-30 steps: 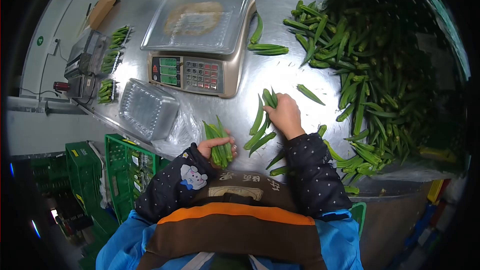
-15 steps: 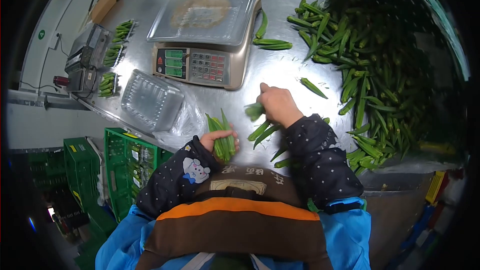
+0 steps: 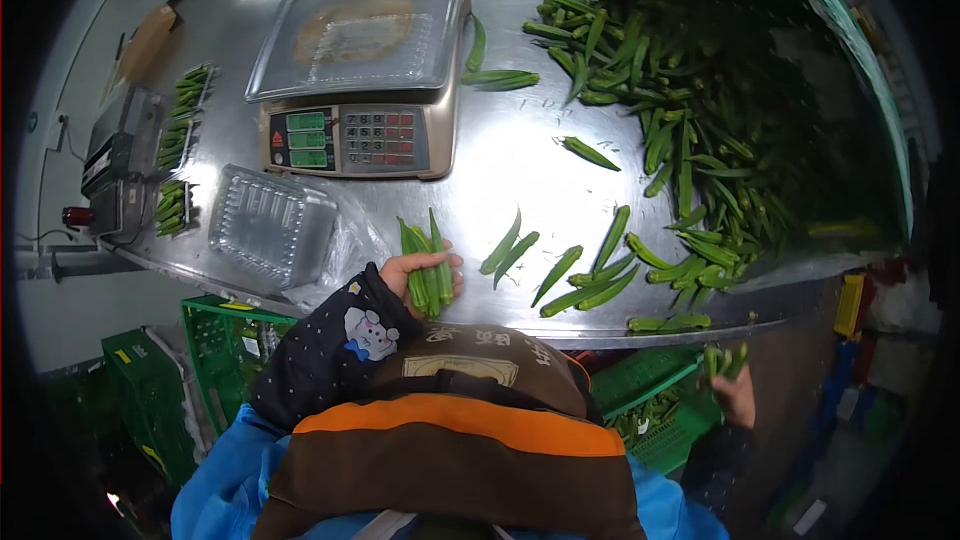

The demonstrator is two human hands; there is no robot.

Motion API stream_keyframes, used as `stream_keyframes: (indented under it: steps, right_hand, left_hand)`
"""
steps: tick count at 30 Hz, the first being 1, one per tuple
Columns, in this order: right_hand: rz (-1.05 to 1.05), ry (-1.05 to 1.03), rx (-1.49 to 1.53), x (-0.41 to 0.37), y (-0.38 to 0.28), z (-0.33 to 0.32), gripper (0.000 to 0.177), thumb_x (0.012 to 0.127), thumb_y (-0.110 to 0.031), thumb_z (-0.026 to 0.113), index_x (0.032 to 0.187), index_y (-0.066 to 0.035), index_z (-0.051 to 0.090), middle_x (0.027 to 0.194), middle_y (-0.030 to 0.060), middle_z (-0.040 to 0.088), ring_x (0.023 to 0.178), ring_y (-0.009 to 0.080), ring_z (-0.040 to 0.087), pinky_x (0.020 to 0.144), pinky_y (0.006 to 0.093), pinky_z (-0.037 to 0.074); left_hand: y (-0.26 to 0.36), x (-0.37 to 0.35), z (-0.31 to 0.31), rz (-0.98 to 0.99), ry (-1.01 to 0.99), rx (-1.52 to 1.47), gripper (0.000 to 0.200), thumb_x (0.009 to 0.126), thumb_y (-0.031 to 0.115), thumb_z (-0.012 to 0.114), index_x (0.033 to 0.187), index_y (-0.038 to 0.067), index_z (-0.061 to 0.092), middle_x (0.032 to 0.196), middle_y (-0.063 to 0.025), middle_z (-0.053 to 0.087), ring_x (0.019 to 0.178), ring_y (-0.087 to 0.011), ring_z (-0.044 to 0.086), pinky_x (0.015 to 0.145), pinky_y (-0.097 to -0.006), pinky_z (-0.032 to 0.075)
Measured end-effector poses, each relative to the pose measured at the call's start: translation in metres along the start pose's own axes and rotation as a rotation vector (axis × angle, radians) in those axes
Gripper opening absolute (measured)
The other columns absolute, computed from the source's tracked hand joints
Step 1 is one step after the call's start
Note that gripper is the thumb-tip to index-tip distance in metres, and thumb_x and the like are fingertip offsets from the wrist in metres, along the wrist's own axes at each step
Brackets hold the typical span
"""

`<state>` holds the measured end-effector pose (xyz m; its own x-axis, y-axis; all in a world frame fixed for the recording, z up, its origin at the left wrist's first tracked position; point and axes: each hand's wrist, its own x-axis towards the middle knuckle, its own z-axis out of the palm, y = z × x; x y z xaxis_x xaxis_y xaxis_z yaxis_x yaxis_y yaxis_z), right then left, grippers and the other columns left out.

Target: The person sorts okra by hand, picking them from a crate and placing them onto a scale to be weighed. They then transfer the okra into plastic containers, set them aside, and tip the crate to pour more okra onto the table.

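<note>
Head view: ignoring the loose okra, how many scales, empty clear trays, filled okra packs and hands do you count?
Scale: 1
Empty clear trays: 2 (tray on the scale, tray beside it, perhaps a stack)
Filled okra packs at the left edge: 3
Hands: 2 (left hand, right hand, each gripping okra)
Total: 8

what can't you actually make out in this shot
Scale display: head view, digits too small to read.
Right hand: head view, below the edge of the table, dim and blurred; how many pods it holds is unclear.
Left hand: palm hidden by the okra bundle it grips.
Okra pile: far side lost in the dark lens rim.
Green crate: contents blurred and dim.
</note>
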<state>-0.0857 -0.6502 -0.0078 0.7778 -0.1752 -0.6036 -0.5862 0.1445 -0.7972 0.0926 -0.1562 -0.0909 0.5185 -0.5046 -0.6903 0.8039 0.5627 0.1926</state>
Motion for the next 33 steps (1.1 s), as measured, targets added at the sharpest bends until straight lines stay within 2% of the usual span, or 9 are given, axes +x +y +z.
stream_keyframes:
  steps: [3, 5, 8, 13, 19, 25, 27, 29, 33]
  right_hand:
    - [0.262, 0.31, -0.589, -0.055, 0.108, -0.104, 0.055, 0.061, -0.007, 0.08, 0.109, 0.003, 0.055, 0.094, 0.0127, 0.064, 0.082, 0.0227, 0.063, 0.073, 0.0372, 0.05]
    - [0.139, 0.489, -1.104, -0.062, 0.073, -0.036, 0.056, 0.063, -0.009, 0.081, 0.111, 0.005, 0.056, 0.101, 0.0118, 0.065, 0.092, 0.0193, 0.061, 0.078, 0.0343, 0.048]
    - [-0.294, 0.438, -0.452, 0.001, 0.059, 0.052, 0.022, 0.079, 0.0, 0.066, 0.1, 0.001, 0.059, 0.083, 0.0007, 0.059, 0.077, 0.0068, 0.054, 0.068, 0.0206, 0.044]
    - [-0.771, 0.305, -0.887, 0.093, 0.015, 0.232, 0.022, 0.077, -0.017, 0.07, 0.09, -0.003, 0.061, 0.073, 0.0131, 0.063, 0.061, 0.0271, 0.061, 0.056, 0.0348, 0.046]
    - [-0.5, 0.44, -1.112, 0.124, 0.028, 0.284, 0.026, 0.074, -0.015, 0.067, 0.088, -0.004, 0.048, 0.067, 0.0168, 0.061, 0.063, 0.0361, 0.061, 0.055, 0.0443, 0.047]
    - [-0.279, -0.16, -0.118, 0.057, 0.0, 0.304, 0.014, 0.08, -0.01, 0.065, 0.09, -0.001, 0.06, 0.07, 0.004, 0.061, 0.057, 0.0088, 0.058, 0.052, 0.0218, 0.046]
    - [-0.258, 0.084, -0.15, 0.066, 0.005, 0.27, 0.01, 0.083, -0.006, 0.063, 0.091, -0.002, 0.062, 0.075, 0.0034, 0.062, 0.057, 0.0083, 0.058, 0.051, 0.021, 0.045]
    - [-0.848, 0.427, -0.758, 0.093, 0.026, 0.215, 0.014, 0.076, 0.001, 0.062, 0.089, -0.005, 0.063, 0.078, 0.0074, 0.063, 0.065, 0.0193, 0.062, 0.057, 0.0273, 0.047]
    - [-0.657, 0.38, -1.256, 0.083, 0.021, 0.187, 0.022, 0.067, 0.005, 0.061, 0.084, -0.009, 0.063, 0.091, 0.0065, 0.055, 0.082, 0.0287, 0.054, 0.07, 0.0369, 0.046]
  left_hand:
    - [0.0, 0.004, 0.016, -0.1, -0.04, 0.082, 0.021, 0.085, 0.006, 0.053, 0.106, 0.01, 0.051, 0.099, -0.0086, 0.057, 0.091, -0.0255, 0.057, 0.082, -0.0393, 0.048]
    - [0.001, 0.008, 0.016, -0.16, -0.063, 0.189, 0.025, 0.084, 0.006, 0.054, 0.109, 0.009, 0.05, 0.1, -0.0088, 0.057, 0.091, -0.0255, 0.057, 0.081, -0.039, 0.049]
    - [-0.003, 0.013, 0.016, -0.185, -0.1, 0.303, 0.034, 0.083, 0.006, 0.055, 0.116, 0.009, 0.046, 0.101, -0.009, 0.056, 0.093, -0.0256, 0.058, 0.079, -0.0381, 0.049]
    - [0.001, 0.007, 0.027, -0.167, -0.096, 0.381, 0.044, 0.082, 0.005, 0.057, 0.123, 0.007, 0.042, 0.104, -0.0102, 0.056, 0.095, -0.0264, 0.058, 0.08, -0.0387, 0.05]
    - [0.009, 0.018, 0.021, -0.114, -0.105, 0.367, 0.041, 0.083, 0.004, 0.057, 0.12, 0.005, 0.039, 0.108, -0.0144, 0.054, 0.096, -0.0266, 0.058, 0.084, -0.0404, 0.051]
    - [-0.009, 0.045, 0.021, -0.284, -0.33, 0.382, 0.029, 0.084, 0.011, 0.062, 0.108, 0.005, 0.048, 0.096, -0.0088, 0.058, 0.084, -0.0215, 0.061, 0.074, -0.0336, 0.051]
    - [-0.014, 0.047, 0.018, -0.278, -0.22, 0.496, 0.033, 0.081, 0.007, 0.063, 0.11, 0.006, 0.047, 0.095, -0.009, 0.057, 0.082, -0.0204, 0.06, 0.072, -0.0331, 0.051]
    - [-0.014, 0.042, 0.02, -0.299, -0.229, 0.455, 0.037, 0.079, 0.004, 0.063, 0.112, 0.007, 0.046, 0.095, -0.009, 0.057, 0.081, -0.0201, 0.06, 0.071, -0.033, 0.051]
    - [-0.01, 0.028, 0.034, -0.382, -0.227, 0.463, 0.043, 0.077, 0.0, 0.062, 0.114, 0.008, 0.044, 0.093, -0.0086, 0.058, 0.08, -0.0197, 0.061, 0.069, -0.0328, 0.052]
